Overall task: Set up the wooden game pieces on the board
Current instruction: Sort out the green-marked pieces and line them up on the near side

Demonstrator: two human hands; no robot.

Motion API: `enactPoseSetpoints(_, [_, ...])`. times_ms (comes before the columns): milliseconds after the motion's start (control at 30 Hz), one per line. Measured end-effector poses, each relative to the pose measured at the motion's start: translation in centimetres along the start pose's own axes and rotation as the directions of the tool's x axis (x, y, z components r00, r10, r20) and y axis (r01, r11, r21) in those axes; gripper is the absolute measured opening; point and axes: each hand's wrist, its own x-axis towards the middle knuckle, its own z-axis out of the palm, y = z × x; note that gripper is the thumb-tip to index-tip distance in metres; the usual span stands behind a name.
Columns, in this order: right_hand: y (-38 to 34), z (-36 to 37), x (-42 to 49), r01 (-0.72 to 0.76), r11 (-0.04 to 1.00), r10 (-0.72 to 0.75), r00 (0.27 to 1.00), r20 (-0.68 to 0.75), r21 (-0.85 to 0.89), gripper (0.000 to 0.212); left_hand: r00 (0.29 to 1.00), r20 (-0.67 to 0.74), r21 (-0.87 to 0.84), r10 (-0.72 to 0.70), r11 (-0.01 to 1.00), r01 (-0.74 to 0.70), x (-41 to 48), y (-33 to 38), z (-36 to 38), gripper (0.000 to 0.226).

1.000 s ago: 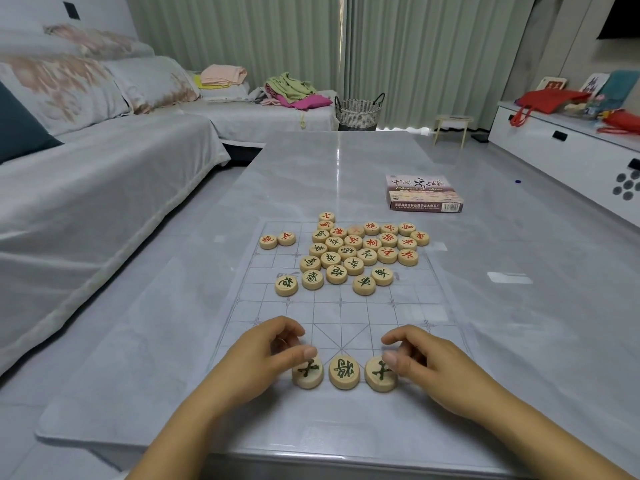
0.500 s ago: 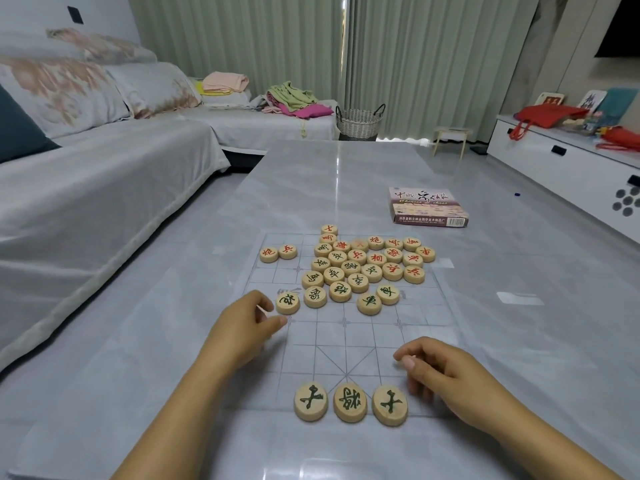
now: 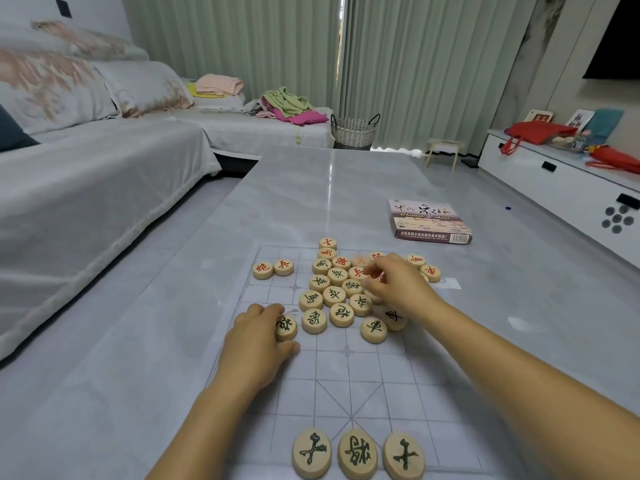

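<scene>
A clear gridded board (image 3: pixel 349 375) lies on the grey table. Three round wooden pieces with green characters (image 3: pixel 357 454) stand in a row at its near edge. A heap of several pieces (image 3: pixel 341 289), marked green and red, sits on the far half. Two red-marked pieces (image 3: pixel 273 269) lie apart at the far left. My left hand (image 3: pixel 258 336) pinches a green-marked piece (image 3: pixel 286 328) at the heap's left edge. My right hand (image 3: pixel 398 285) reaches into the heap with curled fingers over the pieces; what it holds is hidden.
The game's box (image 3: pixel 429 221) lies on the table beyond the board, to the right. A covered sofa (image 3: pixel 86 174) runs along the left. A white cabinet (image 3: pixel 568 188) stands at the right, a wicker basket (image 3: pixel 354 131) at the back.
Both hands left the near row of three pieces and moved forward to the heap. The left hand took hold of a green-marked piece; the right hand reached into the pile.
</scene>
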Motion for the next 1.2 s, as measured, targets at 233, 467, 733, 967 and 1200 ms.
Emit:
enactPoseSetpoints(233, [-2.4, 1.8, 3.2, -0.057, 0.959, 0.092, 0.989, 0.113, -0.279, 0.025, 0.999, -0.009, -0.024, 0.039, 0.999, -0.039, 0.4, -0.6, -0.2, 0.051])
enactPoseSetpoints(467, [-3.2, 1.6, 3.3, -0.057, 0.918, 0.157, 0.961, 0.229, -0.393, 0.010, 0.999, -0.026, 0.004, 0.036, 0.999, -0.036, 0.5, -0.3, -0.3, 0.039])
enactPoseSetpoints(733, [-1.5, 0.8, 2.6, 0.013, 0.952, 0.051, 0.979, 0.200, -0.307, 0.030, 1.000, 0.004, -0.029, 0.008, 1.000, -0.007, 0.5, -0.4, -0.4, 0.050])
enactPoseSetpoints(967, [-1.8, 1.8, 3.5, -0.084, 0.936, 0.162, 0.965, 0.206, -0.342, 0.034, 1.000, 0.023, -0.081, -0.016, 0.997, 0.018, 0.4, -0.6, -0.6, 0.052])
enactPoseSetpoints(1200, [-1.2, -0.8, 1.3, -0.115, 0.993, 0.116, 0.993, 0.020, -0.016, 0.027, 0.999, 0.032, -0.106, 0.002, 0.994, 0.001, 0.5, -0.9, -0.7, 0.050])
